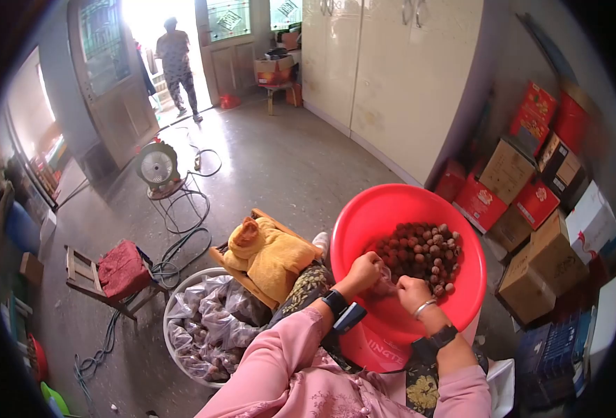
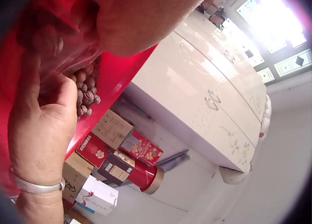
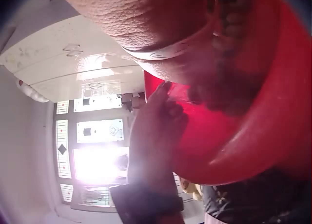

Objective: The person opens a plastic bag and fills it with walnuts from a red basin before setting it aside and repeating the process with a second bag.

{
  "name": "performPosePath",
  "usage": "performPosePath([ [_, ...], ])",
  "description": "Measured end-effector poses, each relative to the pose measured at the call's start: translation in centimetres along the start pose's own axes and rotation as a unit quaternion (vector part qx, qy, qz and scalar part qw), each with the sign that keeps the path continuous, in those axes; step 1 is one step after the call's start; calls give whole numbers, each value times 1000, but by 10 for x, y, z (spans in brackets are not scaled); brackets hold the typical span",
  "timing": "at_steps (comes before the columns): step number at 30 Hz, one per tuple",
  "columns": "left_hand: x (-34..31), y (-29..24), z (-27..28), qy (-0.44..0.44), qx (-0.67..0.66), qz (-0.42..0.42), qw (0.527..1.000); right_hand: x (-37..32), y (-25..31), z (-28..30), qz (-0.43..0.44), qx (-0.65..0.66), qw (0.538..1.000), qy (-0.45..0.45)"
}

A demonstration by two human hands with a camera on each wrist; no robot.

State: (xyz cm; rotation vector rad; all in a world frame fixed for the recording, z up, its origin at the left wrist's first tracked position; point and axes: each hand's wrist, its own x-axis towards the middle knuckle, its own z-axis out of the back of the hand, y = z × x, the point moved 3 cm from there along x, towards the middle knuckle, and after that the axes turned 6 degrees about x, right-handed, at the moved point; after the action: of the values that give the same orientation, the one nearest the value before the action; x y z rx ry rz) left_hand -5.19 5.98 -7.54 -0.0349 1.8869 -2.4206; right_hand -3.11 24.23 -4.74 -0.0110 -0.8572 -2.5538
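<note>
A clear plastic bag [image 1: 384,284] with walnuts in it is held between both hands, over the near side of a large red basin [image 1: 353,216]. My left hand [image 1: 362,273] pinches the bag on its left side. On the other side the fingers of my right hand [image 1: 415,297], with a silver bracelet at the wrist, are curled at the bag's gathered plastic. Loose walnuts [image 1: 426,249] lie heaped in the basin beyond the hands. In the left wrist view the clear film [image 2: 73,62] stretches between the hands, partly hidden by the left hand [image 2: 141,19].
Left of the basin, a white tub [image 1: 171,327] holds several filled plastic bags. A chair with a yellow cushion [image 1: 280,268] and a small chair with a red cushion [image 1: 123,268] stand nearby. Boxes [image 1: 531,272] pile up at right. A person [image 1: 175,59] is at the doorway.
</note>
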Motion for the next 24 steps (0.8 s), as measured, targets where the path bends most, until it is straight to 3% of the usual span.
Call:
performPosePath([
  [3,-11,-17,9,23,-29,4,999,1,-1,21,9,67,997,-38],
  [5,-14,-21,8,67,-76,61,993,-1,14,39,-56,139,989,-5],
  [7,-11,-9,0,112,-61,62,990,-2,-18,27,-46,136,990,-5],
  [9,-7,-2,-4,96,177,-61,978,-4,-26,22,-88,64,994,26],
  [10,-8,-5,-7,51,240,-83,966,-5,-24,21,-59,23,998,4],
  [11,-8,-4,-8,75,283,-80,953,-4,-23,20,-54,24,998,3],
  [13,-18,-16,-1,18,281,-164,945,-3,-22,23,-70,38,997,-4],
  [15,-17,-15,-1,26,245,-168,954,-3,-13,27,-54,35,998,-6],
  [17,-22,-20,-1,34,208,-167,963,-5,1,31,-198,142,969,35],
  [18,-29,-33,0,59,172,-161,970,-3,-11,26,-197,140,969,39],
  [19,-34,-38,-1,84,136,-154,975,1,-22,21,-140,127,982,25],
  [20,-40,-34,-3,29,167,-253,953,2,-34,14,-83,114,990,12],
  [21,-41,-33,-4,25,163,-244,956,2,-27,16,-84,113,990,22],
  [23,-43,-31,-8,64,281,-219,932,-2,-4,27,-129,151,979,35],
  [24,-39,-23,-11,58,297,-212,929,0,-17,20,-83,165,982,29],
])
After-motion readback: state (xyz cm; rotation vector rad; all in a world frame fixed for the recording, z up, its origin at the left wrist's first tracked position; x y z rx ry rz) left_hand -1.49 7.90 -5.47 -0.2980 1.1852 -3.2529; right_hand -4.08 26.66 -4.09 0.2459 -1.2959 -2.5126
